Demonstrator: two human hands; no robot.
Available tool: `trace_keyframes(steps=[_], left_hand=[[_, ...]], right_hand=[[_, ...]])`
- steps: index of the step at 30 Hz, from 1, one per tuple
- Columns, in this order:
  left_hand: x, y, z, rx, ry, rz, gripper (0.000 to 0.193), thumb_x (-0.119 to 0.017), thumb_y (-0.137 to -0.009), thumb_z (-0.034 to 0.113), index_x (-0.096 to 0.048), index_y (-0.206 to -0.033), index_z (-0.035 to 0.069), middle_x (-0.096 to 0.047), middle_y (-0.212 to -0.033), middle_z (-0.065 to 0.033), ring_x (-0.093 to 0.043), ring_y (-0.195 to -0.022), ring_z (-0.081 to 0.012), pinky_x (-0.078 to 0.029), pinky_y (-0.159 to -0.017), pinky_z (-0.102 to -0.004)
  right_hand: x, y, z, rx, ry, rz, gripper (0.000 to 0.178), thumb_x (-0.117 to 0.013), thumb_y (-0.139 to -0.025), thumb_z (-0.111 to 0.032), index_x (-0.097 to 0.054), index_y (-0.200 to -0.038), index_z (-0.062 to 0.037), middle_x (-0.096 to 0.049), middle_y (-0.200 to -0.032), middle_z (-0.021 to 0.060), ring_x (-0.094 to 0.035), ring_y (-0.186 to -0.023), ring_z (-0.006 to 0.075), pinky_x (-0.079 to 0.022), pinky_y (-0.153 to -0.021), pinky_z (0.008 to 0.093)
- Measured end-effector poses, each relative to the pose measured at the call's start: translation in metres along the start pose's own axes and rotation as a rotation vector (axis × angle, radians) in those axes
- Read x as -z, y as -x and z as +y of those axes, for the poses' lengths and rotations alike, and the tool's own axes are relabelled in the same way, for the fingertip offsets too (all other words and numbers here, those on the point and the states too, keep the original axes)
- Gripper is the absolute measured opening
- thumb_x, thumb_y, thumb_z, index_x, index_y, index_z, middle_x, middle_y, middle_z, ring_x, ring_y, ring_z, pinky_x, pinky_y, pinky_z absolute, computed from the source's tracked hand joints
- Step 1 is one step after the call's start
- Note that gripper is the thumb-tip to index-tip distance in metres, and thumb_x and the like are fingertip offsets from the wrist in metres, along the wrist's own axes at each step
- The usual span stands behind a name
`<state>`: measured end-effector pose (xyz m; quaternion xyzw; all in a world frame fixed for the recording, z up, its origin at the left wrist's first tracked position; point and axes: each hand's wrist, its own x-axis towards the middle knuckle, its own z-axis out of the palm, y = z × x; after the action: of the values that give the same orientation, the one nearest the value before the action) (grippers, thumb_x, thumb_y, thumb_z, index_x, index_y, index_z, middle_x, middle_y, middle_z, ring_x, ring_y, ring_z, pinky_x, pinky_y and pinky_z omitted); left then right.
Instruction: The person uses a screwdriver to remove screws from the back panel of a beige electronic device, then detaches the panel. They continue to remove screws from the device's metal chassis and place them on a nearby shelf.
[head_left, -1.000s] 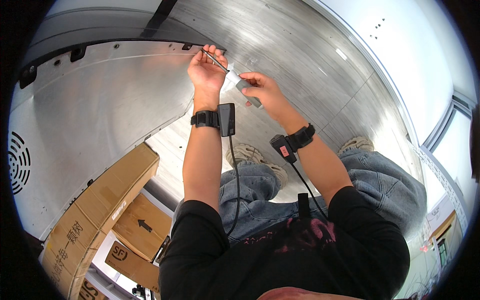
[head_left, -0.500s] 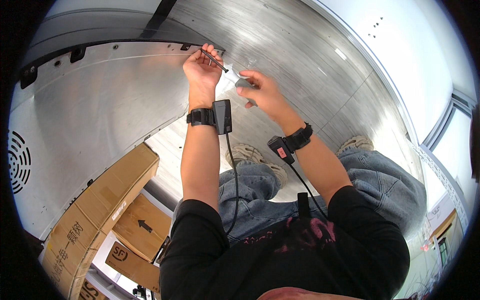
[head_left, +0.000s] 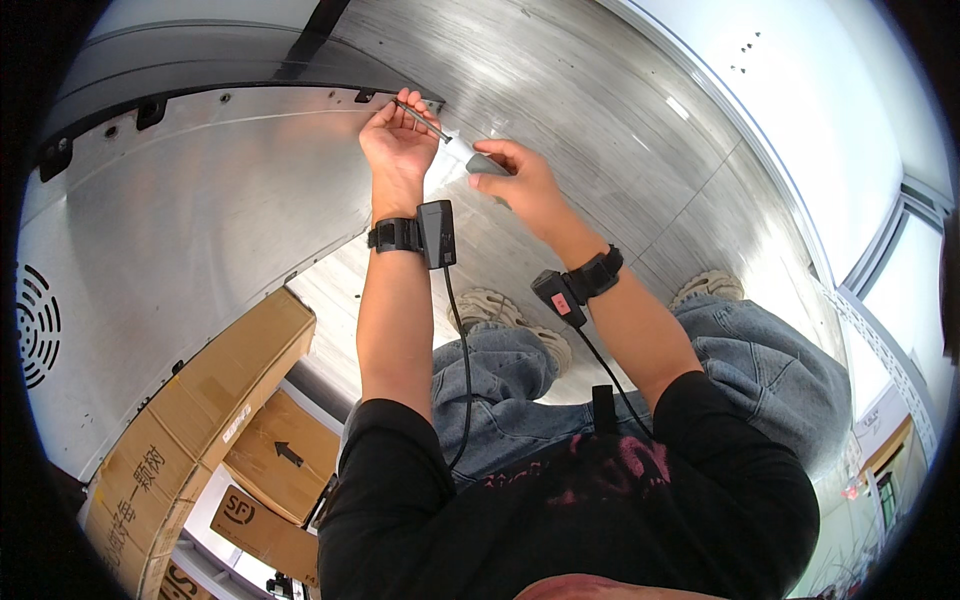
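Observation:
A screwdriver [head_left: 460,150] with a grey and white handle and a long thin metal shaft lies slantwise between my hands. My right hand [head_left: 520,182] is closed around its handle. My left hand [head_left: 402,142], palm up with curled fingers, closes about the far end of the shaft; whether a screw is also between the fingertips is hidden. That hand is against the top corner of a large silvery metal panel [head_left: 250,190], where the shaft's tip points. Holes and dark slots run along the panel's upper edge.
Cardboard boxes [head_left: 270,350] stand at the lower left beside the panel. Grey wood-look floor [head_left: 600,120] stretches ahead, with a white cabinet-like surface [head_left: 800,90] to the right. Cables hang from the black wrist devices [head_left: 436,235] on both my arms.
Both hands and the screwdriver have shifted slightly left. The shaft looks brighter, and the handle shows more of its white part.

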<state>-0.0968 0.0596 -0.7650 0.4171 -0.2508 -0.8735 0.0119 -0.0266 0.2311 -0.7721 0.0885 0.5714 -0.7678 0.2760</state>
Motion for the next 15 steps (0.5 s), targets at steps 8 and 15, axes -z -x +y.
trace_keyframes(steps=[8,15], left_hand=[[0.001,0.000,-0.001,0.028,0.031,-0.046,0.023,-0.040,-0.090,0.015,-0.057,-0.096,0.000,-0.060,-0.087,-0.0094,-0.055,-0.077,-0.0205,-0.045,-0.072,-0.0325],[0.006,-0.004,0.000,0.031,0.053,-0.052,0.021,-0.042,-0.089,0.014,-0.058,-0.095,0.001,-0.060,-0.086,-0.0095,-0.056,-0.076,-0.0213,-0.045,-0.070,-0.0337]], right_hand=[[-0.001,0.003,0.000,-0.101,-0.098,-0.041,0.039,-0.059,-0.083,-0.011,-0.052,-0.120,-0.0007,-0.058,-0.096,0.0072,-0.058,-0.080,0.0137,-0.051,-0.064,0.0302],[0.006,0.001,-0.013,-0.226,-0.292,-0.129,0.042,-0.063,-0.081,-0.008,-0.050,-0.120,-0.0010,-0.055,-0.101,0.0085,-0.059,-0.086,0.0154,-0.053,-0.059,0.0285]])
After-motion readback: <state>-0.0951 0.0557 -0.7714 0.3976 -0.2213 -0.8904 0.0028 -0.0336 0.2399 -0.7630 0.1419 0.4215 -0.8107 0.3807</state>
